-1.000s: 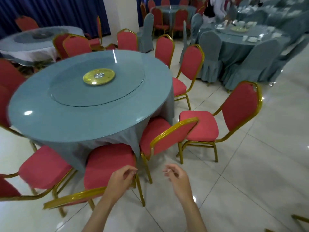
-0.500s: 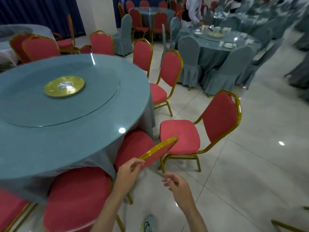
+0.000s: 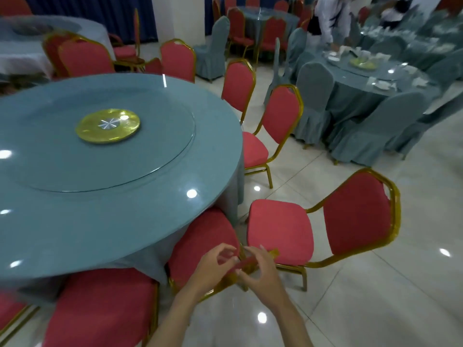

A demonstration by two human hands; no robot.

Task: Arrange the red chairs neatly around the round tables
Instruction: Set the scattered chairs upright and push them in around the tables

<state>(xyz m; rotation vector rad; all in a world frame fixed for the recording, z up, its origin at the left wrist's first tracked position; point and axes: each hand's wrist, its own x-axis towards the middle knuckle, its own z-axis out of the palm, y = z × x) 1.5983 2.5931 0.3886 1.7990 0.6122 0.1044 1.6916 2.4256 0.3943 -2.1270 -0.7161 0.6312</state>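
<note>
Left hand (image 3: 213, 267) and right hand (image 3: 261, 271) gripping back rail of red chair (image 3: 198, 246), seat partly under round table (image 3: 75, 221)

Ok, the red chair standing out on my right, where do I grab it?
Grip the red chair by the gold top rail of its backrest, from behind on the open-floor side: its seat faces the round table, so pushing there should slide it in.

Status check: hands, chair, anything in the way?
Hands: left hand and right hand grip near chair by its backrest. Seat partly under round table. Neighbouring chair close on right, angled out.
</note>
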